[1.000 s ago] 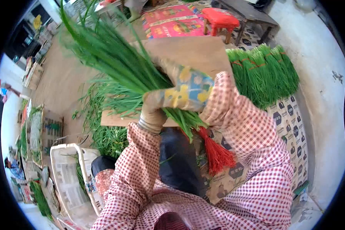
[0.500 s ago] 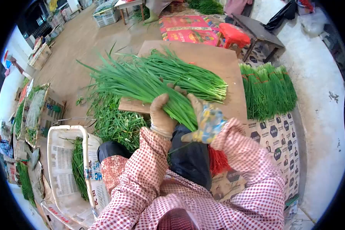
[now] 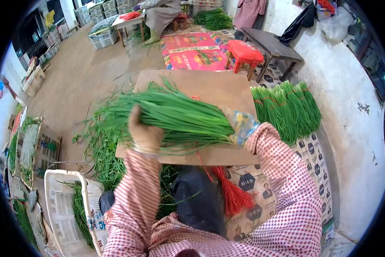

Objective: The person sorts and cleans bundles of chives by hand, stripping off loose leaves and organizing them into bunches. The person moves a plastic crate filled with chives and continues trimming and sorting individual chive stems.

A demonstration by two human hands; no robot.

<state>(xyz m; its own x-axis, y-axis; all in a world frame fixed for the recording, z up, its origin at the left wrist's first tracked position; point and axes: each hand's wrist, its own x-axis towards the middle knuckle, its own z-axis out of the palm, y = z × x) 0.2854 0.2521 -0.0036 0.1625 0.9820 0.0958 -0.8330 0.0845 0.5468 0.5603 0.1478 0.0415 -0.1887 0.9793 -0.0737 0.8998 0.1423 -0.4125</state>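
A large bunch of long green leaves (image 3: 179, 113) lies across the brown board (image 3: 226, 90), its stem ends to the right. My gloved left hand (image 3: 143, 130) is at the leafy left part, fingers bent against the leaves and somewhat blurred. At the stem end my right hand (image 3: 240, 124), in a patterned glove, is wrapped round the stems, its fingertips partly hidden. Red ties (image 3: 233, 190) hang below the board's front edge, and a small red tie (image 3: 195, 98) shows behind the bunch.
Tied green bundles (image 3: 286, 111) stand right of the board. Loose leaves (image 3: 109, 150) heap at the left, near a white crate (image 3: 68, 210). Behind are a red stool (image 3: 245, 52), a dark bench (image 3: 273, 43) and a person's boot (image 3: 152, 37) by a small table (image 3: 130, 21).
The leaves my hands held over my lap have moved up onto the board, together with those lying there. My left hand has moved left along them, my right hand to the stem ends.
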